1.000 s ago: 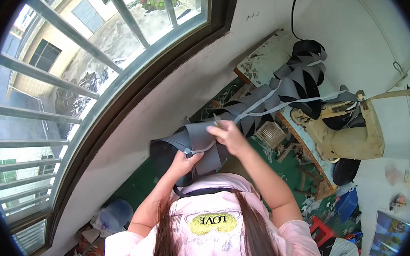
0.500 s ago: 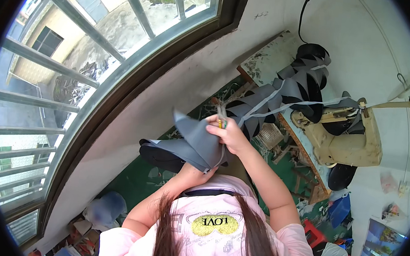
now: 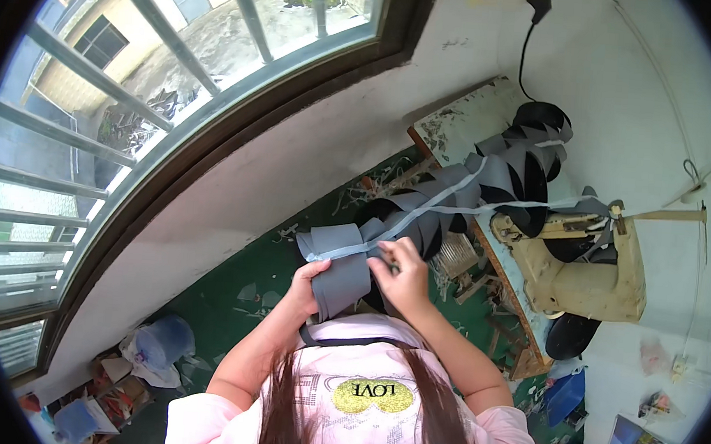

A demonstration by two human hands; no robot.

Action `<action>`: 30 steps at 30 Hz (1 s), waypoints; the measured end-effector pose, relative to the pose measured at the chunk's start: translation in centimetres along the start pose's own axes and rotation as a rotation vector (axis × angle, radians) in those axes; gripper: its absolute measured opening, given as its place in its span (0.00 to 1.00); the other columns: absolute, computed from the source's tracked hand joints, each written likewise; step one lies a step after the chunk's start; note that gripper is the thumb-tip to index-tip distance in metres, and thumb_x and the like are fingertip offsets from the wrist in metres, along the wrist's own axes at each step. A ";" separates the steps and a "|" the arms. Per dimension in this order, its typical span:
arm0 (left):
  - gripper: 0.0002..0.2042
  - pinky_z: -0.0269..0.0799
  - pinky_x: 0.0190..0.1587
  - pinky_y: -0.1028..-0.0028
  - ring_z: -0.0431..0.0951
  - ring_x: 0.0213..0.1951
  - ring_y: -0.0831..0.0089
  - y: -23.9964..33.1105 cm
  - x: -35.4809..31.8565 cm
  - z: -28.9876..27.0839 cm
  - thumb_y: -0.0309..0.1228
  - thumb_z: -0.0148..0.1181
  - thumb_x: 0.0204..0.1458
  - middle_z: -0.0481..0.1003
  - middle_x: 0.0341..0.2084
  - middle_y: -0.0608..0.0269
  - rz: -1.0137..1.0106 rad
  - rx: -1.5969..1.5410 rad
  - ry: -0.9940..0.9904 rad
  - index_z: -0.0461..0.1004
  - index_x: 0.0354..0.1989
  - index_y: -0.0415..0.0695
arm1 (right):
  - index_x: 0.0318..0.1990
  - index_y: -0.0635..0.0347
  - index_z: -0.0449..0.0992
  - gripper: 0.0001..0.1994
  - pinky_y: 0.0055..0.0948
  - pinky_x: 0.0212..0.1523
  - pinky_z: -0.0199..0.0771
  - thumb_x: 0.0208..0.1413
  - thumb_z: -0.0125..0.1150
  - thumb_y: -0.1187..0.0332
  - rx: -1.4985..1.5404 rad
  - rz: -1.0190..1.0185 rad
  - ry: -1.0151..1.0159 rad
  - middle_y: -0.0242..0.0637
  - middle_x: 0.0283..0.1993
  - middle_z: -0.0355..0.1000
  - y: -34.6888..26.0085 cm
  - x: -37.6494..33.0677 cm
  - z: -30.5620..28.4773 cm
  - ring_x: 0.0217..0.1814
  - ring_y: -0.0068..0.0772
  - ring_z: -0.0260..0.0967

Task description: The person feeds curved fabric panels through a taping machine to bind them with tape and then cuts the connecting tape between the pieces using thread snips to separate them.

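My left hand (image 3: 308,287) grips the lower left edge of a folded grey fabric piece (image 3: 338,264) held in front of my chest. My right hand (image 3: 404,273) pinches the same piece at its right side, where a pale tape (image 3: 447,202) joins it. A chain of grey and black fabric pieces (image 3: 499,170) hangs along that tape up to the table (image 3: 453,126) and the beige sewing machine (image 3: 587,267).
A barred window (image 3: 175,86) fills the upper left above a white wall. The green floor (image 3: 235,296) carries scraps, a blue plastic bag (image 3: 161,342) and boxes at lower left. A blue container (image 3: 564,395) lies under the table at right.
The grey piece has come down and flattened against my chest. Both hands moved lower and closer together, and the camera view tilted a little.
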State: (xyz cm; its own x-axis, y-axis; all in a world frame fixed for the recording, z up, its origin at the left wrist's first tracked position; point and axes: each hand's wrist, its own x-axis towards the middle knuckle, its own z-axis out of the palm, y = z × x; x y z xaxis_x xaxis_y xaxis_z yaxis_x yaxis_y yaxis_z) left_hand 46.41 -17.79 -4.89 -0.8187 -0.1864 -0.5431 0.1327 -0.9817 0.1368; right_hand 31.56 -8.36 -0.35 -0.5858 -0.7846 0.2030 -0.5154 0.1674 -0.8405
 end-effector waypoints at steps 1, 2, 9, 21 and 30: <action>0.21 0.62 0.47 0.64 0.68 0.41 0.61 -0.8 0.2 0.0 0.34 0.53 0.40 0.68 0.39 0.53 -0.046 -0.071 -0.011 0.62 0.44 0.37 | 0.30 0.61 0.69 0.09 0.25 0.21 0.62 0.37 0.58 0.74 -0.131 0.012 0.008 0.35 0.24 0.62 0.0 -0.7 0.4 0.22 0.32 0.64; 0.20 0.63 0.46 0.66 0.69 0.40 0.64 -1.7 0.2 0.2 0.34 0.52 0.41 0.68 0.38 0.55 -0.013 -0.028 0.057 0.62 0.44 0.37 | 0.30 0.59 0.69 0.08 0.29 0.21 0.63 0.37 0.57 0.75 -0.201 -0.049 0.078 0.35 0.24 0.63 0.7 -1.4 1.2 0.23 0.35 0.64; 0.14 0.63 0.40 0.76 0.70 0.35 0.72 -3.2 1.1 0.4 0.33 0.49 0.45 0.70 0.33 0.61 -0.183 0.656 0.130 0.67 0.39 0.40 | 0.35 0.61 0.67 0.14 0.32 0.28 0.68 0.35 0.53 0.79 -0.082 -0.013 -0.272 0.39 0.31 0.65 4.7 -4.6 0.8 0.30 0.41 0.67; 0.18 0.66 0.36 0.72 0.71 0.31 0.67 -7.2 -0.7 -1.6 0.38 0.47 0.42 0.70 0.27 0.55 0.117 0.183 0.349 0.65 0.35 0.35 | 0.34 0.66 0.67 0.08 0.26 0.28 0.63 0.49 0.49 0.70 0.363 0.265 -0.297 0.40 0.22 0.65 8.4 -5.4 0.4 0.26 0.34 0.65; 0.08 0.62 0.33 0.77 0.68 0.28 0.76 -10.7 0.1 -1.8 0.30 0.50 0.42 0.69 0.24 0.63 0.388 0.359 0.558 0.67 0.30 0.39 | 0.25 0.63 0.63 0.12 0.18 0.15 0.55 0.52 0.46 0.62 0.454 0.575 -0.601 0.31 0.13 0.62 9.9 -6.5 1.5 0.12 0.19 0.56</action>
State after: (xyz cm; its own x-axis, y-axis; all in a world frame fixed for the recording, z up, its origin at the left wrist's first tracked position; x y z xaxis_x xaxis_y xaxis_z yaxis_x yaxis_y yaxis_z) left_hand 45.88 -7.34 -7.88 -0.3344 -0.6010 -0.7259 0.0854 -0.7864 0.6117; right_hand 31.22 -2.47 -10.74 -0.1886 -0.8513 -0.4896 0.1192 0.4750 -0.8719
